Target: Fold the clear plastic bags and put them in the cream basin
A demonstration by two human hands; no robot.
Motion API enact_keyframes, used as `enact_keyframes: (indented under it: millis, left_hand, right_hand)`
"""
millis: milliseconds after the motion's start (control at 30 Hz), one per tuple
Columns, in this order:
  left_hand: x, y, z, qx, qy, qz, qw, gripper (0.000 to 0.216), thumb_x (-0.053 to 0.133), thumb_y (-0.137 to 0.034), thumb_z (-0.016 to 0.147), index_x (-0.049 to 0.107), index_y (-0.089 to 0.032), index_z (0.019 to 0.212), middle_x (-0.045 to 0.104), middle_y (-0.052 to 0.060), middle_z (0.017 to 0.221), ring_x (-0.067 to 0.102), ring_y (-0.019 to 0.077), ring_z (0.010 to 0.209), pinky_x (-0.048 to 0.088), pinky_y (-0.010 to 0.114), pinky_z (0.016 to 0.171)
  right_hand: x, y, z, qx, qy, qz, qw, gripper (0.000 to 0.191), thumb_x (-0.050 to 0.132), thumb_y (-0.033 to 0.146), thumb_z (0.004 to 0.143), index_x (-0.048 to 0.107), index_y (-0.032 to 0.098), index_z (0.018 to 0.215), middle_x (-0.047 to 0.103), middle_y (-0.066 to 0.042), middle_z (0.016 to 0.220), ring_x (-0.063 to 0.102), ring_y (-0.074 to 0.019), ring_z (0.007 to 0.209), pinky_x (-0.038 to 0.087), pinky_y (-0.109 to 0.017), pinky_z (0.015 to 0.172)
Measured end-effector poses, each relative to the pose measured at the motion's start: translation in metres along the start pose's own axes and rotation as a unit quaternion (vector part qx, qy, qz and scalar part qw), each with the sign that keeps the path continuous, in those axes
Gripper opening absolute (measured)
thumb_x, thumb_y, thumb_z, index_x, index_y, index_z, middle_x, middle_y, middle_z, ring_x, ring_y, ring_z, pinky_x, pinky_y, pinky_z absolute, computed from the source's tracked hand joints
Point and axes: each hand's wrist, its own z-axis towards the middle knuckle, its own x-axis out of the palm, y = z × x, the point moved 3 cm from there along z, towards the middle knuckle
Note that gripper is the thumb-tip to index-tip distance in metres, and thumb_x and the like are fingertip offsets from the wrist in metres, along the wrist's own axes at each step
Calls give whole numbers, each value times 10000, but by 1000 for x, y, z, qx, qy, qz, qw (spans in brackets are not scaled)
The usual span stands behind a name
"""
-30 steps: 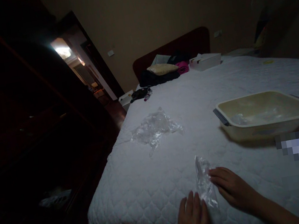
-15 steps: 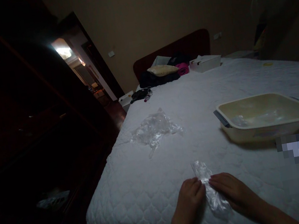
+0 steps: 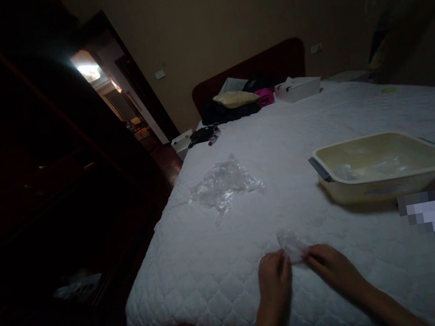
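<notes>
On a white quilted bed (image 3: 204, 282), a clear plastic bag (image 3: 292, 245) lies at the near edge, between two bare hands. Half a second ago it was a longer strip reaching toward the person; now its near part is turned up, leaving a shorter piece, so a fold seems to be under way. The left hand (image 3: 275, 275) and right hand (image 3: 337, 265) pinch its near corners, fingertips close together. Crumpled clear plastic (image 3: 225, 184) lies farther left; a cream basin (image 3: 372, 190) stands right.

Scene was dim, left side nearly black; lamp (image 3: 89, 72) glared beyond far-left doorway (image 3: 127, 103); basin (image 3: 392, 187) threw soft shadow; patch at near right was pixelated.
</notes>
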Motion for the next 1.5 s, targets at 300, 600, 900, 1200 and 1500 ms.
enact_keyframes:
  millis: [300,600,900,1200,1500]
  left_hand:
    - [16,0,9,-99,-89,19,991,308,442,-276,845,606,-134,1064,643,92,929,575,202,861,426,310,800]
    - [20,-8,13,-112,-98,87,985,306,436,-255,841,606,-126,1060,628,89,826,566,213,792,410,310,756]
    - [25,-8,20,-138,-95,142,976,307,462,-257,830,608,-137,1071,619,81,783,566,215,761,391,302,726]
    - [26,-4,20,-143,-125,121,974,289,464,-262,829,619,-143,1043,632,65,779,570,210,754,416,312,722]
    - [27,-6,15,31,-211,158,964,258,420,-121,844,607,-152,1018,609,122,1063,536,238,1042,409,421,895]
  right_hand:
    - [8,2,16,135,-45,31,989,343,414,494,831,515,226,1019,669,-5,680,641,-203,642,439,-285,596]
    - [12,3,22,148,-76,-24,986,227,442,455,821,440,236,879,619,41,574,610,-174,530,367,-243,489]
    - [7,11,3,-46,-220,-75,971,234,460,327,858,506,184,1037,677,-72,826,641,-196,742,493,-327,674]
    - [15,27,0,-236,-181,-166,940,268,420,67,778,609,130,957,675,-104,890,617,-206,844,496,-361,765]
    - [20,21,4,-196,-151,-163,955,264,426,73,757,635,132,907,668,-100,886,599,-202,826,486,-352,776]
